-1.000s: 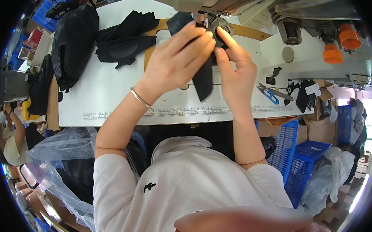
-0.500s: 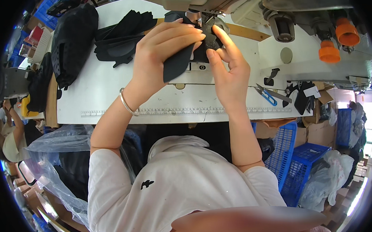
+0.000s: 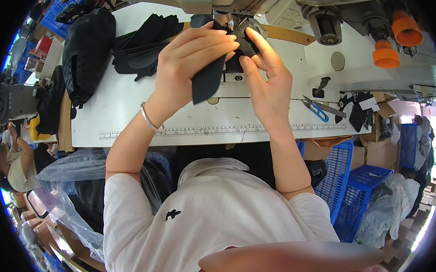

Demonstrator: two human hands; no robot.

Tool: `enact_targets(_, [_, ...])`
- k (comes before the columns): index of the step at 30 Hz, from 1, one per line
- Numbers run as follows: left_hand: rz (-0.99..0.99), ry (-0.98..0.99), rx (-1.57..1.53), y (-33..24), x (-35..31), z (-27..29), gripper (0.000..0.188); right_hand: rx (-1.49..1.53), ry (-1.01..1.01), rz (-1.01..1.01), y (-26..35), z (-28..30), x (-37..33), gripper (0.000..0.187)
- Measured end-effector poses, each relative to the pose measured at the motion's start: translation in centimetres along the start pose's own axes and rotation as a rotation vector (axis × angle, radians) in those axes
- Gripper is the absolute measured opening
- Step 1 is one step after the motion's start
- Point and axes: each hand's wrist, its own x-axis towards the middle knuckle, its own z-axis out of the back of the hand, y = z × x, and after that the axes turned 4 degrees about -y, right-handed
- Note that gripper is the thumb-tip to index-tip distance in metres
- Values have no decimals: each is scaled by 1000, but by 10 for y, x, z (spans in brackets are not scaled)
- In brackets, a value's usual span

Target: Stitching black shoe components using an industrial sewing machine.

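My left hand (image 3: 183, 64) is closed on a black fabric piece (image 3: 207, 83), whose curved end hangs below the fingers. Its fingers lie together over the cloth beside the metal presser foot area (image 3: 228, 22) of a sewing machine. A dark mesh part (image 3: 246, 43) shows between my two hands, close under the machine head. At its right edge is my right hand (image 3: 270, 85), with the index finger laid along the mesh and the thumb and bent fingers gripping the edge. The needle and the cloth directly beneath it are hard to make out.
Stacked black cut pieces (image 3: 143, 47) lie left of my hands, beside a bulky black bag (image 3: 89, 54). Blue-handled snips (image 3: 319, 111) rest at the right, near a ruler strip (image 3: 208, 131) along the front edge. Orange-tipped machine fittings (image 3: 385, 55) hang at upper right. Blue crates (image 3: 361, 193) stand below.
The hanging end of the black piece has dropped slightly and turned a little more upright. Both hands keep nearly the same places and grips; the whole view has shifted slightly.
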Motion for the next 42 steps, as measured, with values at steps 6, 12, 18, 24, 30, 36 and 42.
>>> enact_targets(6, [-185,28,113,3,-3,-2,32,-104,36,95,-4,3,2,50])
enact_targets(12, [-284,107,227,1,-2,5,31,-42,31,22,-2,6,4,50])
enact_targets(18, [-368,14,334,4,-6,-3,28,-58,136,-1,12,23,13,44])
enact_targets(24, [-416,-45,325,13,-7,-7,19,-510,-9,531,5,27,27,26])
enact_targets(30, [-415,-37,323,14,-6,-5,17,-563,25,590,6,30,36,25])
enact_targets(36, [-405,-3,299,14,-3,-3,16,-547,16,586,4,29,37,25])
enact_targets(42, [-403,-11,275,17,-3,-5,18,-571,14,594,6,30,37,24])
